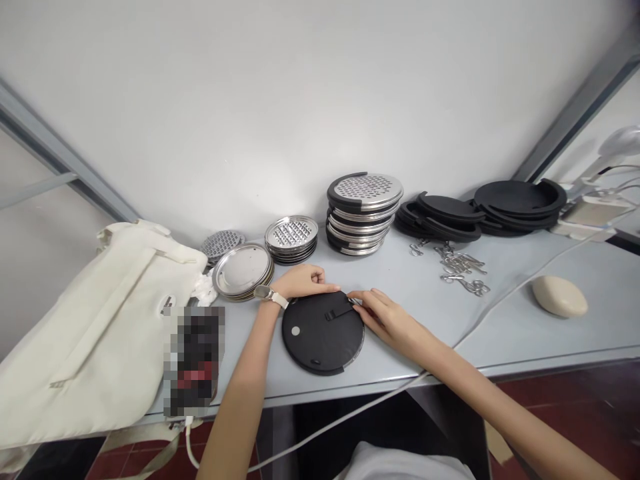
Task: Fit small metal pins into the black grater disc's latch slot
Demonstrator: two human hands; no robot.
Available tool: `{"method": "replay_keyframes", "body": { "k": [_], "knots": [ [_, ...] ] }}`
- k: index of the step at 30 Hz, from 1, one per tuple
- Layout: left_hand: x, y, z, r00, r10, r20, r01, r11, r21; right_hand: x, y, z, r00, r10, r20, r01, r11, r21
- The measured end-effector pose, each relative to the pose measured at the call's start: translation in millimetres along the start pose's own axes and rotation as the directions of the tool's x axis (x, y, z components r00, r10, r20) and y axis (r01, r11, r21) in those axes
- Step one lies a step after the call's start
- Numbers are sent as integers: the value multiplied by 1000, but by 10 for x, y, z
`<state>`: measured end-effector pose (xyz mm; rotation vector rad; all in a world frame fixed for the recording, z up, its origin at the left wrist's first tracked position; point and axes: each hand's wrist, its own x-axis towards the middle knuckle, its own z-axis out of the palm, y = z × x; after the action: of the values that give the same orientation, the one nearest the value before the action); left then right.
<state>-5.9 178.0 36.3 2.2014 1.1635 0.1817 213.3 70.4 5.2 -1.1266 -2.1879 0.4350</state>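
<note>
A round black disc (320,343) lies flat near the table's front edge, with a short black strap (339,312), a pale round spot and a thin metal rim showing at its lower right. At its upper edge, my left hand (306,280) has its fingers curled in and its thumb pressed on the rim, holding the disc. My right hand (381,316) pinches a small metal clip (353,301) at the outer end of the strap; the fingers partly cover it. Loose metal clips (463,263) lie scattered beyond the right hand.
Behind stand a tall stack of metal graters with black rims (365,213), smaller grater discs (291,237), metal plates (243,270) and black rings (517,207). A cream bag (100,320) and blurred item (195,360) sit left. A cable (493,310) passes under my right arm towards a beige rounded object (559,296).
</note>
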Motion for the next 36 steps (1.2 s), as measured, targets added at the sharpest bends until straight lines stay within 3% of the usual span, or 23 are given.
{"method": "replay_keyframes", "body": {
  "k": [36],
  "knots": [
    [-6,20,-9,1000,-4,14,4,1000,2,-8,18,-20,998,33,60,-37,998,58]
  ]
}}
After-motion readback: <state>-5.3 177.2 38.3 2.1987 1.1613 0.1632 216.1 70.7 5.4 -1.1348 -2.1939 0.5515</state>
